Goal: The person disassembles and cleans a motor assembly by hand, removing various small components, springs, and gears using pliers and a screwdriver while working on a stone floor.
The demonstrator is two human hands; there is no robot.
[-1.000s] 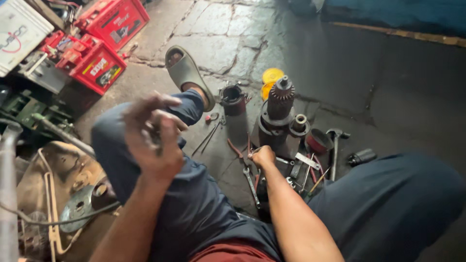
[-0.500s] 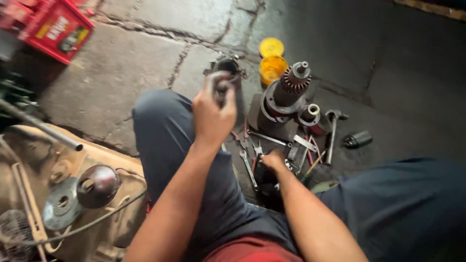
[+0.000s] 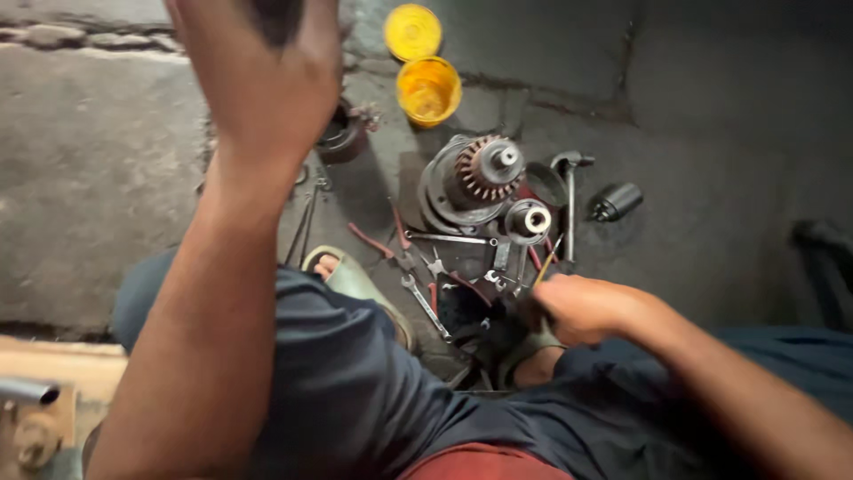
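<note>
Far left, left hand [image 3: 258, 80] raised, gripping dark part; right hand [image 3: 577, 307] closed near spanner [image 3: 425, 304], grip contents unclear.

— What's in my left hand [image 3: 258, 80]?
— A dark object [image 3: 275, 18], raised high near the top edge, mostly hidden by my fingers; too blurred to tell its kind.
— And my right hand [image 3: 582, 307]?
— It rests low on the floor among small tools, fist closed on a thin yellowish rod [image 3: 546, 267] that slants upward.
</note>
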